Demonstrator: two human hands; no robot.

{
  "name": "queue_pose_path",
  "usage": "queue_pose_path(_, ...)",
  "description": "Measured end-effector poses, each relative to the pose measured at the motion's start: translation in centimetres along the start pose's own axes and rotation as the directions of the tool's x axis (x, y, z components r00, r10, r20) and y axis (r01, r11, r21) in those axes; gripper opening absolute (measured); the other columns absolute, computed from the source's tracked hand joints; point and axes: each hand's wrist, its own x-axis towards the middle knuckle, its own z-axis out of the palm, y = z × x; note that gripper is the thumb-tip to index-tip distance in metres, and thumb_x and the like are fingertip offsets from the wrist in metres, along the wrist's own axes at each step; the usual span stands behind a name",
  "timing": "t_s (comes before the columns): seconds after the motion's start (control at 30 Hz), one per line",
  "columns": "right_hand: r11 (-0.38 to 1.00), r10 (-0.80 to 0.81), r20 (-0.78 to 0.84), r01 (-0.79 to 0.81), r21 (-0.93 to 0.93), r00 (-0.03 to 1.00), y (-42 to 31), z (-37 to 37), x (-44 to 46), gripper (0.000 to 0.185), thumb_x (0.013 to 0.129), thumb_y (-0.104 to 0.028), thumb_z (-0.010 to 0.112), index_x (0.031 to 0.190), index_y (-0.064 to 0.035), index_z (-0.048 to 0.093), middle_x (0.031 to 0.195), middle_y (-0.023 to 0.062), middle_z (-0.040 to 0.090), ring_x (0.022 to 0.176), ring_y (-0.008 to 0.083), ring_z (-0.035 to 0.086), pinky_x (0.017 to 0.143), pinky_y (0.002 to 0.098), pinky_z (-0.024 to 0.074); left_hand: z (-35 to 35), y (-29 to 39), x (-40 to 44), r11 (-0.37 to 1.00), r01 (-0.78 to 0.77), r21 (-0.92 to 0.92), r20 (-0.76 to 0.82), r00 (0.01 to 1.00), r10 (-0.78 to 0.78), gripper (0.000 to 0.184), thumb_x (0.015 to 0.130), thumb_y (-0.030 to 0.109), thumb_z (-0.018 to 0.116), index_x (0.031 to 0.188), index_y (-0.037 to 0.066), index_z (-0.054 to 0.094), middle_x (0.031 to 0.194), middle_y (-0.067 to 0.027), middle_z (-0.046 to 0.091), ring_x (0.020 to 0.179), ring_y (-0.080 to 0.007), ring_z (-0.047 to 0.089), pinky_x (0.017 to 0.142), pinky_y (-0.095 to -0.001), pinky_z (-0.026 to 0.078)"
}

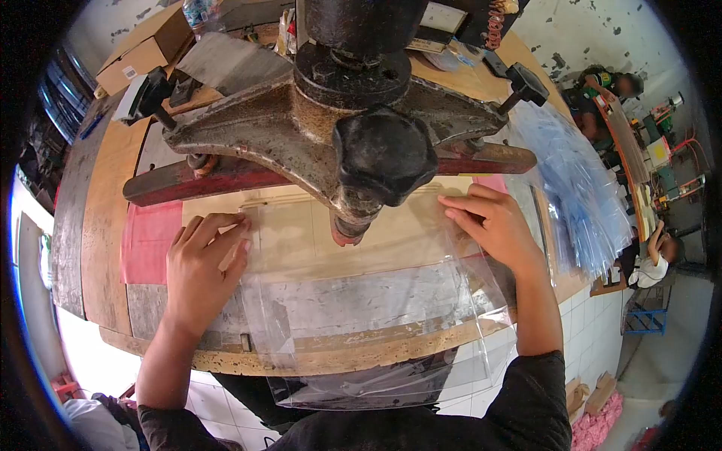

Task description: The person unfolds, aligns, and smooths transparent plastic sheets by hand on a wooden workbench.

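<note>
A clear plastic sheet point(361, 304), possibly a bag, lies across the worktable and hangs over its front edge toward my lap. My left hand point(201, 263) pinches its far left corner, thumb and fingers nearly together. At the far right corner, my right hand point(492, 225) grips the same sheet between thumb and index finger. Under the far edge is a beige covering point(293, 237), with pink material point(150, 244) showing at the left. Just beyond my fingertips runs a metal press bar point(248, 177) with a red face, carried by a heavy bracket with a black knob point(383, 154).
Stacked clear plastic sheets point(575, 195) lie on the right of the table. A cardboard box point(143, 52) stands at the back left, and a phone point(495, 64) lies at the back right. Two people point(653, 259) point(602, 94) are at benches on the right.
</note>
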Motion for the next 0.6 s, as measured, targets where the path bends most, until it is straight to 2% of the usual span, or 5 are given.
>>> queue_pose_path(0.17, 1.000, -0.008, 0.003, 0.008, -0.001, 1.000, 0.07, 0.01, -0.01, 0.027, 0.101, -0.024, 0.074, 0.126, -0.0143, 0.081, 0.091, 0.0113, 0.066, 0.084, 0.0333, 0.067, 0.077, 0.0429, 0.0549, -0.15, 0.01, -0.07, 1.000, 0.001, 0.007, 0.013, 1.000, -0.001, 0.022, 0.091, 0.008, 0.078, 0.113, 0.007, 0.081, 0.118, -0.0051, 0.076, 0.095, -0.0269, 0.069, 0.088, -0.0420, 0.056)
queue_pose_path(0.23, 1.000, -0.009, 0.007, 0.009, 0.000, 1.000, 0.08, -0.02, -0.04, 0.028, 0.101, -0.024, 0.074, 0.126, -0.0144, 0.081, 0.091, 0.0112, 0.066, 0.083, 0.0332, 0.067, 0.077, 0.0429, 0.0548, -0.02, -0.17, -0.05, 0.999, -0.029, 0.038, -0.001, 1.000, 0.029, 0.025, 0.088, 0.008, 0.078, 0.113, 0.007, 0.081, 0.115, -0.0013, 0.074, 0.097, -0.0250, 0.069, 0.086, -0.0402, 0.056)
queue_pose_path(0.6, 1.000, -0.014, -0.005, 0.014, 0.014, 1.000, 0.10, 0.15, -0.14, 0.027, 0.101, -0.024, 0.074, 0.125, -0.0133, 0.081, 0.091, 0.0111, 0.067, 0.083, 0.0331, 0.067, 0.076, 0.0432, 0.0548, 0.09, -0.22, -0.21, 0.999, -0.020, 0.037, 0.005, 1.000, 0.020, 0.024, 0.088, 0.008, 0.079, 0.112, 0.007, 0.081, 0.116, -0.0014, 0.074, 0.097, -0.0248, 0.069, 0.086, -0.0405, 0.056)
